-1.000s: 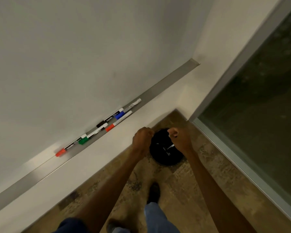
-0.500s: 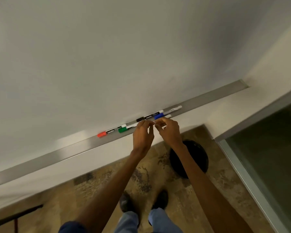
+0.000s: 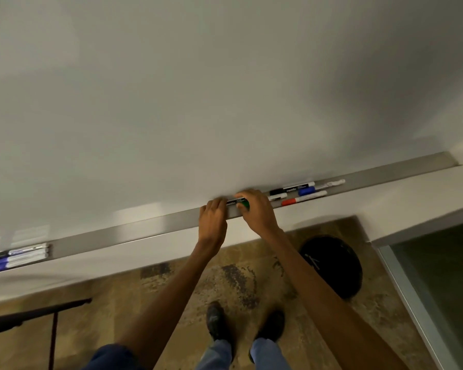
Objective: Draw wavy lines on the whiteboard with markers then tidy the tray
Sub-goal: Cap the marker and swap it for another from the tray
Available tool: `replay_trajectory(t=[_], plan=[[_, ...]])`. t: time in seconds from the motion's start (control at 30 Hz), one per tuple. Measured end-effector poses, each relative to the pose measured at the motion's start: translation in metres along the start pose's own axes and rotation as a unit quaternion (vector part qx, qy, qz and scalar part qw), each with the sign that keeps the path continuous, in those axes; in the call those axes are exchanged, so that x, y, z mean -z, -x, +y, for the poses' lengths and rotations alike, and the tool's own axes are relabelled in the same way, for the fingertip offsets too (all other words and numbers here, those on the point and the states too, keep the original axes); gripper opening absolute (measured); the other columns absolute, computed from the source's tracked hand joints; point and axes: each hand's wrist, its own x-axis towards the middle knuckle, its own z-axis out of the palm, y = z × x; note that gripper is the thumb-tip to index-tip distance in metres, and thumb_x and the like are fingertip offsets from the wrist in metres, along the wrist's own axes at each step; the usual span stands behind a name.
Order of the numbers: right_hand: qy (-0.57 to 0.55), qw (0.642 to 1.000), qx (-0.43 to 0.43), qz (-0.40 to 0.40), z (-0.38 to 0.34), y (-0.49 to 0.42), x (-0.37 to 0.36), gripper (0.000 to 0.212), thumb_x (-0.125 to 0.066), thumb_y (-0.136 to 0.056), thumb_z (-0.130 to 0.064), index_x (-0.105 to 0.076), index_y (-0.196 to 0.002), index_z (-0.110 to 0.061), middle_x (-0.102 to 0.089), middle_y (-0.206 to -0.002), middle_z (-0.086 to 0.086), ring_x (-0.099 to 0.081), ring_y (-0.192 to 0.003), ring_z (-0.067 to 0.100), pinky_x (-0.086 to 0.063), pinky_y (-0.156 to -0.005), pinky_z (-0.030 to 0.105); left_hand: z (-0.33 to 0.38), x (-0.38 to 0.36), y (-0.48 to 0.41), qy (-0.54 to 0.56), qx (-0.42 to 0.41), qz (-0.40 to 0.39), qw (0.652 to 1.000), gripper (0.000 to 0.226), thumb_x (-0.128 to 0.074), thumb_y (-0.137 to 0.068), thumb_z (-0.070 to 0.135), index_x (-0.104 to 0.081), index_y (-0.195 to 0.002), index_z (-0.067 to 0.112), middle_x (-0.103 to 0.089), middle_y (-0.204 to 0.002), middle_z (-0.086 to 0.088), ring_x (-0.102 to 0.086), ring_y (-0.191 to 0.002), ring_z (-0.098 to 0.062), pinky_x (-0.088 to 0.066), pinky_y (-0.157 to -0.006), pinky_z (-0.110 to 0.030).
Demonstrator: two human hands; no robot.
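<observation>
The blank whiteboard (image 3: 225, 89) fills the upper view, with a long metal tray (image 3: 145, 228) along its bottom edge. My left hand (image 3: 213, 217) and my right hand (image 3: 254, 209) both reach into the tray. Between them lies a marker with a black barrel and green cap (image 3: 238, 202); both hands hold it by its ends. Just right of my right hand lie a red-capped marker (image 3: 302, 199), a blue-capped marker (image 3: 309, 190), a black marker (image 3: 289, 189) and a white marker (image 3: 332, 183).
At the tray's far left lie three markers, one black (image 3: 19, 251) and two blue (image 3: 18, 261). A black round bin (image 3: 334, 265) stands on the floor at right. A glass panel (image 3: 439, 289) is at the right, a dark rail (image 3: 32, 313) at lower left.
My hands rose from over the black bin to the tray, then shifted left along it onto the green-capped marker. The view panned left, bringing the left group of markers into sight.
</observation>
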Motion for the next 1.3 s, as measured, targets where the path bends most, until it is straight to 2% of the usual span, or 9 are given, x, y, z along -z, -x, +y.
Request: replay_trajectory(t=[0.17,0.27,0.37,0.53,0.67,0.9,1.0,1.17,1.3], plan=[[0.063,0.998,0.017,-0.024,-0.015,0.000,-0.028,0.031,-0.071,-0.081,-0.009,-0.067,-0.112,-0.011,-0.069,-0.113,0.008,-0.061,-0.107,0.027,-0.048,-0.097,0.041,-0.028,-0.001,0.007,0.008,0.021,-0.021,1.000,0.054,-0.052,-0.073,-0.016,-0.062,-0.119,0.010,-0.065,-0.117,-0.009,-0.056,-0.108,-0.029,-0.043,-0.086,-0.038],[0.099,0.994,0.026,-0.038,-0.019,0.001,-0.043,0.036,-0.077,-0.073,-0.006,-0.069,-0.108,-0.014,-0.071,-0.108,0.006,-0.063,-0.105,0.028,-0.049,-0.094,0.042,-0.044,0.003,0.006,0.045,0.008,-0.037,0.998,0.044,-0.054,-0.079,-0.011,-0.063,-0.116,0.011,-0.065,-0.117,-0.007,-0.055,-0.107,-0.028,-0.045,-0.086,-0.038],[0.101,0.993,0.047,-0.046,-0.029,0.001,-0.054,0.031,-0.076,-0.077,-0.017,-0.069,-0.107,-0.015,-0.071,-0.107,0.004,-0.063,-0.105,0.026,-0.045,-0.095,0.039,-0.060,0.009,0.004,0.105,-0.007,-0.050,0.993,0.038,-0.055,-0.085,-0.004,-0.062,-0.118,0.013,-0.063,-0.117,-0.006,-0.055,-0.106,-0.025,-0.051,-0.086,-0.039],[0.097,0.990,0.095,-0.024,-0.052,-0.001,-0.063,0.029,-0.067,-0.088,-0.026,-0.067,-0.112,-0.011,-0.071,-0.110,0.007,-0.064,-0.105,0.026,-0.047,-0.096,0.037,-0.079,0.035,0.010,0.190,-0.015,-0.035,0.981,0.041,-0.054,-0.082,-0.009,-0.061,-0.119,0.008,-0.060,-0.117,-0.009,-0.055,-0.105,-0.020,-0.046,-0.088,-0.017],[0.118,0.982,0.142,-0.031,-0.075,-0.005,-0.063,0.027,-0.065,-0.089,-0.023,-0.068,-0.113,-0.009,-0.071,-0.110,0.010,-0.065,-0.103,0.028,-0.048,-0.094,0.041,-0.107,0.054,0.017,0.161,-0.053,-0.030,0.985,0.036,-0.052,-0.091,-0.001,-0.056,-0.125,0.011,-0.059,-0.123,-0.009,-0.054,-0.111,-0.023,-0.044,-0.095,-0.028],[0.182,0.963,0.196,-0.033,-0.106,-0.007,-0.062,0.028,-0.059,-0.087,-0.041,-0.073,-0.095,-0.018,-0.075,-0.080,0.002,-0.069,-0.064,0.023,-0.056,-0.056,0.031,-0.135,0.092,0.022,0.093,-0.106,-0.033,0.990,0.025,-0.044,-0.102,0.019,-0.059,-0.122,0.015,-0.064,-0.120,-0.007,-0.059,-0.107,-0.023,-0.046,-0.089,-0.029],[0.177,0.961,0.208,-0.044,-0.116,-0.009,-0.061,0.036,-0.051,-0.089,-0.045,-0.073,-0.100,-0.019,-0.075,-0.082,0.004,-0.069,-0.066,0.025,-0.057,-0.060,0.033,-0.148,0.107,0.023,0.078,-0.151,-0.054,0.984,0.027,-0.042,-0.102,0.016,-0.059,-0.123,0.013,-0.064,-0.118,-0.009,-0.060,-0.103,-0.026,-0.046,-0.088,-0.030],[0.139,0.965,0.200,-0.098,-0.133,-0.012,-0.053,0.035,-0.054,-0.093,-0.044,-0.073,-0.103,-0.017,-0.075,-0.084,0.005,-0.068,-0.068,0.022,-0.053,-0.063,0.027,-0.156,0.131,0.027,0.063,-0.190,-0.045,0.979,0.032,-0.045,-0.098,0.002,-0.058,-0.126,0.008,-0.063,-0.114,-0.015,-0.060,-0.098,-0.030,-0.046,-0.084,-0.029],[0.119,0.966,0.200,-0.111,-0.154,-0.014,-0.038,0.040,-0.050,-0.093,-0.048,-0.073,-0.092,-0.016,-0.073,-0.077,0.003,-0.065,-0.064,0.019,-0.054,-0.058,0.031,-0.155,0.153,0.031,0.051,-0.220,-0.022,0.974,0.032,-0.039,-0.099,0.014,-0.060,-0.122,0.008,-0.065,-0.107,-0.015,-0.062,-0.092,-0.030,-0.050,-0.079,-0.033]])
